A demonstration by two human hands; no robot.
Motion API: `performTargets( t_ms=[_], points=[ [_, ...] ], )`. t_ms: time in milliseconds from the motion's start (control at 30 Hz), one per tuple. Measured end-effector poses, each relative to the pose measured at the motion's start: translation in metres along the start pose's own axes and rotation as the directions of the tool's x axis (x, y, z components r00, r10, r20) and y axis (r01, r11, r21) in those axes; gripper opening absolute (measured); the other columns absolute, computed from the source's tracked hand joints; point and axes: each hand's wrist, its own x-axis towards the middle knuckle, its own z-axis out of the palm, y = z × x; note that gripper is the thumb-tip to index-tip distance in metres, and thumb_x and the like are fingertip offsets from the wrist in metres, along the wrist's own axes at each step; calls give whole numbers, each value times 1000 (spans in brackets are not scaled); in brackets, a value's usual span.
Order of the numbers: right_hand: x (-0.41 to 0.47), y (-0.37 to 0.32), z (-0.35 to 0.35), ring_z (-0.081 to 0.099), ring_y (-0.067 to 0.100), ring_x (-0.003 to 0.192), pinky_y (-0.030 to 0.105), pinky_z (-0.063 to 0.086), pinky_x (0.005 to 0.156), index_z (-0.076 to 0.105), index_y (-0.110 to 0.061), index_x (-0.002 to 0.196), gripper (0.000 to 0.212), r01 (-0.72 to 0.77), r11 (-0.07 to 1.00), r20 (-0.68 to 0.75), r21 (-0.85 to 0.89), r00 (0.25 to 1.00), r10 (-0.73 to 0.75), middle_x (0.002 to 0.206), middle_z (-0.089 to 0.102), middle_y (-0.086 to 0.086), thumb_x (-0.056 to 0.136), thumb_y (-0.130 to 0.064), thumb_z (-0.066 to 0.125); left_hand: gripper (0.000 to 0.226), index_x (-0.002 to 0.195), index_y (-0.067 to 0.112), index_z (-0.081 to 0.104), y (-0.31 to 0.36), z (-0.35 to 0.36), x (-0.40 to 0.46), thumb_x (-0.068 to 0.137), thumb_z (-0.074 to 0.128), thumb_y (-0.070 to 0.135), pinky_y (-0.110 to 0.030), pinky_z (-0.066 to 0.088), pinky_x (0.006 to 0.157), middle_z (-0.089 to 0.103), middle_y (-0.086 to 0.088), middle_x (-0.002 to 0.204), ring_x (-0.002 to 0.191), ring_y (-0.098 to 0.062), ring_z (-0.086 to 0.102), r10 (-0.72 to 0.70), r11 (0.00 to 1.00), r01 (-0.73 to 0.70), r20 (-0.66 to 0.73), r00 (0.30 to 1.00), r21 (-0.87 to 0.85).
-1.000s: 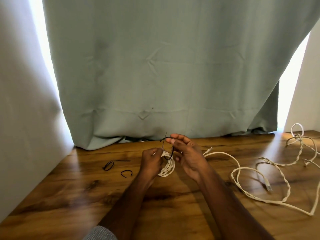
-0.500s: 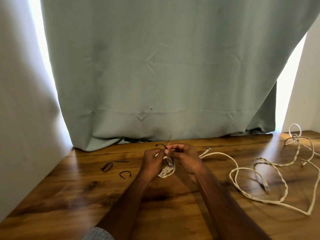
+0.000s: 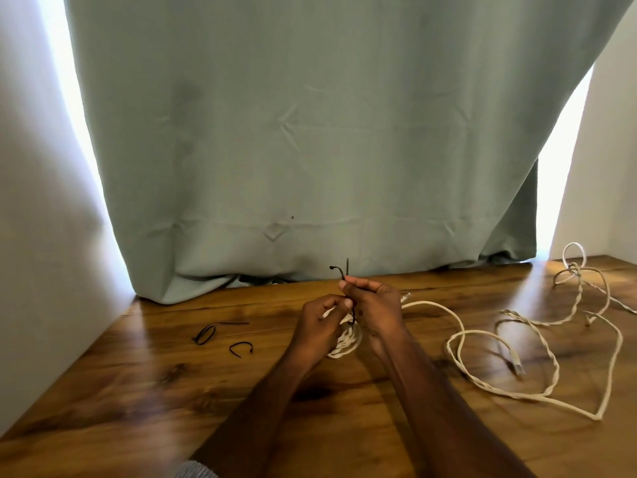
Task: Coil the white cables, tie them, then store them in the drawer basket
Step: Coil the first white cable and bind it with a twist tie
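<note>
A small white coiled cable (image 3: 346, 343) hangs between my two hands just above the wooden table (image 3: 138, 391). My left hand (image 3: 319, 326) grips the top of the coil. My right hand (image 3: 374, 303) pinches a black twist tie (image 3: 342, 270) that loops round the coil, its two ends sticking up above my fingertips. A loose white cable (image 3: 462, 334) runs from the coil's side out to the right. A second, twisted white cable (image 3: 551, 357) lies spread over the right part of the table. No drawer basket is in view.
Two spare black ties lie on the table to the left, one looped (image 3: 206, 334) and one curved (image 3: 241, 348). A grey-green curtain (image 3: 310, 150) hangs behind the table's far edge. White walls close in on the left and right.
My right hand's fingers have curled in and pinched the black tie's ends together above the coil. Both hands have drawn closer; the tie ends now point upward.
</note>
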Motion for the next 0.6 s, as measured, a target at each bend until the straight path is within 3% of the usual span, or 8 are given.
performTargets(
  t_ms=[100,233,300,367,500,600],
  points=[
    [0,1,3,71,20,71,25,59,63,74,1,94,14,3,1000,7,-6,1000,-3,83,75,14,81,7,75,19,83,8,74,0,2,0,96,60,12,-13,34,45,63,9,58,43,3,49,33,998,-33,-7,999,44],
    [3,-1,-1,70,16,66,23,56,55,75,-1,95,9,-35,999,23,5,999,35,79,74,9,86,-1,74,17,81,6,74,4,-1,-2,93,62,5,-9,34,42,65,5,59,39,3,49,2,1000,-2,-12,1000,-10],
    [9,-3,-7,71,16,78,28,56,61,75,-4,101,12,-56,998,38,14,998,56,89,77,7,90,-5,71,13,83,-1,71,5,-3,-2,92,62,2,-11,31,38,61,5,55,35,1,44,-44,996,43,-15,999,-79],
    [14,-4,-13,69,19,86,33,57,75,73,-2,105,18,-48,999,29,-5,998,48,96,75,9,89,3,67,13,87,-5,68,5,-6,-1,93,62,4,-14,23,37,53,8,47,33,-2,34,-89,990,87,-10,996,-112],
    [16,0,-19,70,21,77,29,58,68,68,-1,96,16,-28,999,-69,31,997,30,87,72,15,86,12,67,16,89,-6,68,7,-7,-3,93,63,8,-16,17,42,48,8,43,33,-6,28,-94,990,95,19,995,-105],
    [25,5,-24,71,24,76,30,60,64,59,-6,99,28,-11,999,-191,36,981,18,88,73,19,83,14,70,16,89,-8,66,15,-4,-5,94,62,7,-12,23,39,47,8,41,32,-3,32,-73,991,75,18,997,-109]
  ],
)
